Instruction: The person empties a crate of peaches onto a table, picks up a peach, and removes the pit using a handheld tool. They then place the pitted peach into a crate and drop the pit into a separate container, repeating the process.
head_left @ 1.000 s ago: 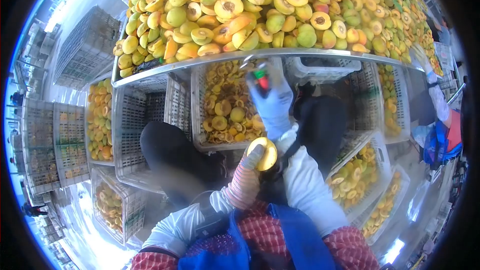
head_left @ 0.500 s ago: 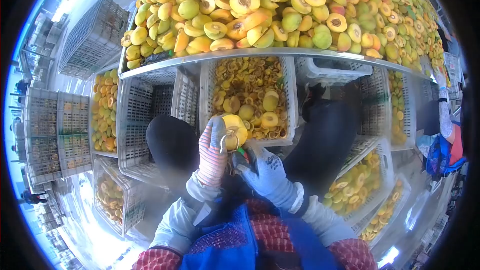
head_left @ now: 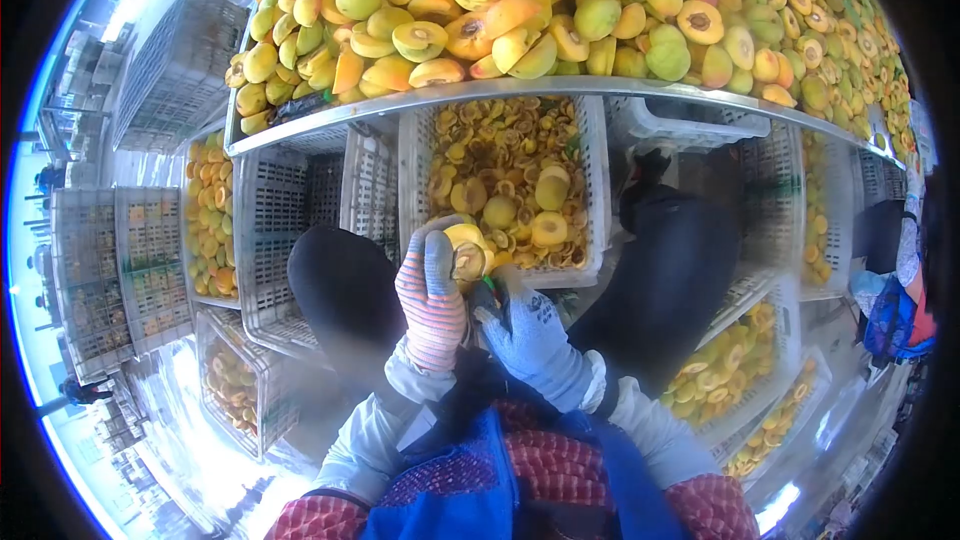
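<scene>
Our left hand [head_left: 430, 300], in a striped glove, has its fingers closed around a fruit [head_left: 470, 240], which sits between our two hands, above the near edge of the middle crate. Our right hand [head_left: 538, 338], in a blue glove, is curled around a small tool [head_left: 489, 284] with a green part, close beside the fruit; its tip is too blurred to tell. The fruit shows a cut face, so we judge it partly worked; we cannot tell whether its stone is out.

Just beyond, between our left knee [head_left: 345, 285] and right knee [head_left: 665, 270], the middle crate [head_left: 597, 180] holds scraps and some halves. Our knees hem in the space at either side. A right crate [head_left: 790, 330] holds many halves.

Farther off, the table [head_left: 560, 87] bears a large heap [head_left: 600, 15], many of its fruits halved, some with dark centres, so much seems left. Its raised metal rim stands between us and the heap. At the far right is another person [head_left: 908, 270], well apart from our hands.
</scene>
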{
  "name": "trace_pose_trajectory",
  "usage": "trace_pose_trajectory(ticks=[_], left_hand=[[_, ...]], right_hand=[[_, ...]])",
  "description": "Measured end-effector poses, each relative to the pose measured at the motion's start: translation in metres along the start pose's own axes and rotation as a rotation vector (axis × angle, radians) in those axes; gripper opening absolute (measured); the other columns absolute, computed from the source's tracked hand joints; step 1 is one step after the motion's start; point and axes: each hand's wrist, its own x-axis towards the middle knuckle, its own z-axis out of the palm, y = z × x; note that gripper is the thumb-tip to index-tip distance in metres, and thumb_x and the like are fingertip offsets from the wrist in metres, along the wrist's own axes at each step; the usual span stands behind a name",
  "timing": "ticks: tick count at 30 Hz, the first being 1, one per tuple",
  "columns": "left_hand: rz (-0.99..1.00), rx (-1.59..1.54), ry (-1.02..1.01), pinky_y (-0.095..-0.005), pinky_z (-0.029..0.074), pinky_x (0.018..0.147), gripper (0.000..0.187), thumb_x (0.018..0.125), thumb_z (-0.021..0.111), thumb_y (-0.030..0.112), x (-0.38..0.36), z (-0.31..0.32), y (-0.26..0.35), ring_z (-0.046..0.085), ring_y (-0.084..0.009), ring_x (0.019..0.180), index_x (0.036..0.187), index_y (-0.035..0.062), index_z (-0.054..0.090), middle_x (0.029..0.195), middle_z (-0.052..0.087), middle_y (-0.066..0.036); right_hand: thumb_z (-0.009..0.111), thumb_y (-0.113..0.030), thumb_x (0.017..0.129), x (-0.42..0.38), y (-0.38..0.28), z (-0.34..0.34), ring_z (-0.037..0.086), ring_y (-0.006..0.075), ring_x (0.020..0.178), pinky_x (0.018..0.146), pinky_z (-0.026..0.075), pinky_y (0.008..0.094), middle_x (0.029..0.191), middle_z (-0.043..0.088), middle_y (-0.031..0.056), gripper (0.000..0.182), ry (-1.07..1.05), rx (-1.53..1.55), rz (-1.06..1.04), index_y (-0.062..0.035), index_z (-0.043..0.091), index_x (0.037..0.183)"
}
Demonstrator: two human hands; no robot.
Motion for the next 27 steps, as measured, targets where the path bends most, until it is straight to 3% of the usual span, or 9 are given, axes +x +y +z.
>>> trace_pose_trajectory(ticks=[7,10,14,16,18,21,24,27], left_hand=[[-0.063,0.16,-0.19,-0.0273,0.047,0.072,0.032,0.096,0.043,0.025,0.012,-0.012,0.007,0.058,-0.0145,0.076,0.1,-0.0013,0.061,0.085,0.064,-0.01],[-0.086,0.178,-0.268,-0.0252,0.047,0.071,0.033,0.096,0.044,0.027,0.014,-0.017,0.011,0.058,-0.0122,0.076,0.099,-0.0009,0.061,0.083,0.064,-0.007],[0.072,0.263,-0.357,-0.0247,0.047,0.07,0.031,0.096,0.045,0.026,0.018,-0.026,0.012,0.059,-0.0113,0.075,0.098,-0.0008,0.061,0.081,0.064,-0.006],[0.151,0.363,-0.372,-0.0249,0.048,0.068,0.031,0.096,0.045,0.025,0.02,-0.029,0.011,0.06,-0.0116,0.075,0.097,-0.001,0.062,0.08,0.065,-0.007],[0.205,0.44,-0.371,-0.0258,0.048,0.067,0.03,0.096,0.045,0.023,0.019,-0.031,0.008,0.061,-0.0127,0.073,0.095,-0.0014,0.062,0.079,0.065,-0.008],[0.231,0.474,-0.333,-0.0268,0.048,0.067,0.028,0.095,0.046,0.022,0.018,-0.032,-0.003,0.062,-0.0145,0.072,0.095,-0.0009,0.062,0.078,0.065,-0.01],[0.315,0.595,-0.297,-0.0288,0.049,0.066,0.025,0.094,0.047,0.02,0.013,-0.031,0.001,0.063,-0.0199,0.07,0.095,-0.0002,0.062,0.079,0.065,-0.013],[0.39,0.674,-0.253,-0.0371,0.049,0.063,0.019,0.09,0.051,0.02,0.012,-0.028,0.004,0.061,-0.0353,0.072,0.097,0.0051,0.062,0.084,0.063,-0.017]], right_hand=[[0.061,-0.022,0.087,0.003,0.005,-0.003,0.059,0.035,0.064,0.055,0.045,0.0399,0.069,0.058,0.0192,0.037,-0.172,0.214,0.109,0.0037,0.05,0.109],[0.057,-0.025,0.09,0.003,0.0,-0.002,0.059,0.0272,0.059,0.052,0.045,0.0349,0.068,0.059,0.0139,0.033,-0.189,0.478,0.164,0.0004,0.05,0.11],[0.052,-0.031,0.094,-0.009,0.0,-0.007,0.055,0.0146,0.055,0.045,0.043,0.026,0.07,0.059,0.0049,0.031,-0.41,1.146,0.804,-0.0065,0.048,0.113],[0.05,-0.032,0.095,-0.003,-0.001,-0.012,0.052,0.0105,0.054,0.042,0.041,0.0221,0.076,0.058,0.0026,0.03,-0.435,1.397,0.936,-0.0095,0.047,0.113],[0.05,-0.033,0.094,-0.002,0.009,-0.016,0.051,0.0112,0.052,0.04,0.039,0.022,0.081,0.058,0.0044,0.029,-0.622,1.386,0.851,-0.011,0.045,0.113],[0.049,-0.035,0.094,-0.012,0.012,-0.002,0.049,0.0114,0.051,0.039,0.037,0.0218,0.085,0.057,0.0056,0.028,-0.542,1.261,0.701,-0.0118,0.045,0.108],[0.049,-0.038,0.094,-0.011,0.006,-0.007,0.048,0.0111,0.05,0.038,0.036,0.0218,0.083,0.056,0.0053,0.027,-0.571,1.347,0.766,-0.012,0.047,0.103],[0.048,-0.038,0.094,-0.01,0.015,-0.007,0.048,0.0113,0.049,0.037,0.035,0.0223,0.081,0.056,0.0055,0.026,-0.72,1.515,0.941,-0.012,0.048,0.099]])
